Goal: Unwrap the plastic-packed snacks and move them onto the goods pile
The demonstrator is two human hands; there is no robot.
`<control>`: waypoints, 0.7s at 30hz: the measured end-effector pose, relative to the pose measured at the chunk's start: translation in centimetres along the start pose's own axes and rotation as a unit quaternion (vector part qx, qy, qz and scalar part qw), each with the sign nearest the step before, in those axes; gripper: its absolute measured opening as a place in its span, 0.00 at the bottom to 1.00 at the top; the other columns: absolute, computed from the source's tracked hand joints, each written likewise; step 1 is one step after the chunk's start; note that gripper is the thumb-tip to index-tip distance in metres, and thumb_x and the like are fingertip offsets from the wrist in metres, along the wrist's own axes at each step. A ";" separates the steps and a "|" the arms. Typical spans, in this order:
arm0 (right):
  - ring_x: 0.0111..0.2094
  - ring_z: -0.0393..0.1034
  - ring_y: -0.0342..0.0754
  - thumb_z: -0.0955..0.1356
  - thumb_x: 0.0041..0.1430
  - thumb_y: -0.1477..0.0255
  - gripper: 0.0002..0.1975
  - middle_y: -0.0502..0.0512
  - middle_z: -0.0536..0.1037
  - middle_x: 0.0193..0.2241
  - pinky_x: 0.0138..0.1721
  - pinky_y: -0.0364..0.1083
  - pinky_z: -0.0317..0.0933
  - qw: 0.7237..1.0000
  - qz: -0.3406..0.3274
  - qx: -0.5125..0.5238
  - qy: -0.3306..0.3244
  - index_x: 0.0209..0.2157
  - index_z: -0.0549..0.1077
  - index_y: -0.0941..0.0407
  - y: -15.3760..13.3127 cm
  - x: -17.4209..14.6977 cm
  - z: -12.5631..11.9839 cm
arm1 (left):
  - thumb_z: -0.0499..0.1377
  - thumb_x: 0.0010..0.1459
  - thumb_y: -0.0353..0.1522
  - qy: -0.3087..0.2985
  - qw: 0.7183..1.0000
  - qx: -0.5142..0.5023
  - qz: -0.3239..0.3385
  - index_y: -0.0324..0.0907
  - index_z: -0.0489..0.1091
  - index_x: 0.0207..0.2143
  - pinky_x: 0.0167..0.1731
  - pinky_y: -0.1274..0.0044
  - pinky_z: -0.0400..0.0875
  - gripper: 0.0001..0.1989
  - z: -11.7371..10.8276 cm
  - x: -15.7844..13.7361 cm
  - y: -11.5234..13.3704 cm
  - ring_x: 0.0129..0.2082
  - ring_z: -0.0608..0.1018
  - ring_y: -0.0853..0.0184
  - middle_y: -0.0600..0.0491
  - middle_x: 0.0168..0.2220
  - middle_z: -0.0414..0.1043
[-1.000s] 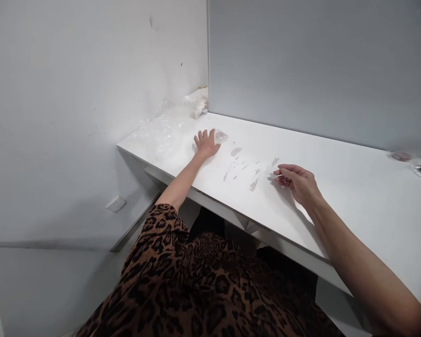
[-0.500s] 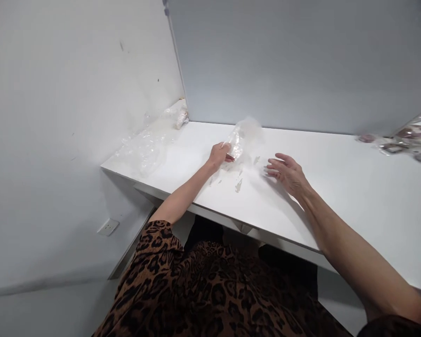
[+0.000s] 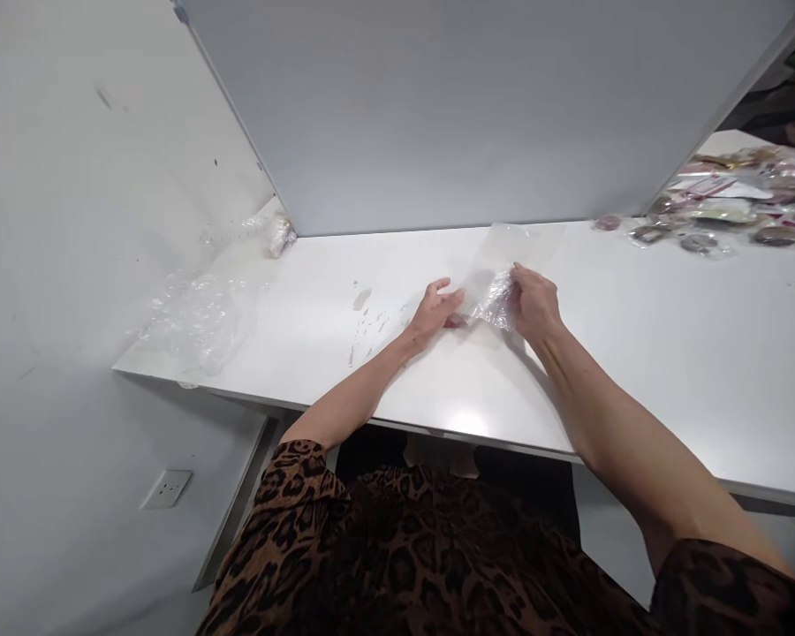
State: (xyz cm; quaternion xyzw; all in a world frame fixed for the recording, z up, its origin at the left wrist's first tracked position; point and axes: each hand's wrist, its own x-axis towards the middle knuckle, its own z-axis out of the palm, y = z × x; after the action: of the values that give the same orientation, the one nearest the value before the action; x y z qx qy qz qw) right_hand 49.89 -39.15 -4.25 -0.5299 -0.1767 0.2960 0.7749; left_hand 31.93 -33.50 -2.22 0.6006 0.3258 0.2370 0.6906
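A crinkled clear plastic bag (image 3: 494, 305) is stretched between my two hands above the white tabletop. My right hand (image 3: 536, 302) is closed on the bag's right side, thumb and fingers pinching the film. My left hand (image 3: 435, 314) has its fingers curled round the bag's left edge, with the fingertips partly hidden by the film. The upper part of the bag spreads flat toward the back panel. Whether anything lies inside the bag, I cannot tell.
Loose clear plastic bags (image 3: 199, 318) lie heaped at the table's left end, with a wrapped bundle (image 3: 280, 237) in the corner. At the back right are several small packaged items (image 3: 722, 208). A grey panel (image 3: 450, 115) borders the table's back edge. Grey marks (image 3: 362, 300) show on the tabletop.
My right hand, open and apart from the bag before, has come in and gripped it. The bag and both hands now sit further right along the table; the view has also turned right.
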 end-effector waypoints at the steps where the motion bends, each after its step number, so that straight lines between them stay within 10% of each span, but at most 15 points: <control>1: 0.24 0.61 0.43 0.80 0.52 0.59 0.20 0.46 0.62 0.22 0.25 0.44 0.65 1.000 0.004 -0.013 -0.001 0.27 0.68 0.52 0.1 0.1 -0.1 | 0.67 0.64 0.46 0.000 0.997 0.055 0.049 0.47 0.57 0.69 0.60 0.63 0.73 0.37 -0.1 -0.1 -0.3 0.61 0.77 0.56 0.39 0.67 0.67; 6: 0.22 0.59 0.42 0.79 0.55 0.58 0.20 0.48 0.64 0.22 0.21 0.44 0.61 0.999 0.006 -0.038 -0.038 0.26 0.68 0.53 0.4 -0.5 0.0 | 0.74 0.51 0.51 -0.073 0.938 0.285 0.184 0.50 0.55 0.73 0.74 0.52 0.47 0.53 -0.2 -0.3 -1.7 0.79 0.45 0.45 0.41 0.78 0.43; 12: 0.23 0.65 0.43 0.80 0.47 0.45 0.27 0.48 0.70 0.25 0.19 0.43 0.60 0.996 0.034 -0.007 -0.078 0.33 0.73 0.51 0.2 -1.2 0.5 | 0.55 0.71 0.40 -0.008 0.954 0.230 0.189 0.51 0.65 0.68 0.74 0.60 0.52 0.25 -0.6 0.3 -2.1 0.77 0.55 0.56 0.49 0.75 0.56; 21: 0.39 0.77 0.57 0.62 0.48 0.24 0.43 0.61 0.79 0.36 0.29 0.52 0.72 0.985 0.087 0.014 -0.148 0.39 0.75 0.50 -1.0 -2.2 0.5 | 0.47 0.73 0.35 -0.030 0.987 -0.130 0.092 0.46 0.69 0.66 0.62 0.60 0.71 0.24 -0.2 -0.5 -0.1 0.67 0.72 0.53 0.50 0.68 0.72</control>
State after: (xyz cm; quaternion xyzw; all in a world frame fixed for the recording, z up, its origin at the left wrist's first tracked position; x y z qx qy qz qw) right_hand 48.25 -40.50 -3.02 -0.4826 -0.2385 0.4395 0.7191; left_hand 31.40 -33.73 -2.21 0.5403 0.2146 0.3214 0.7475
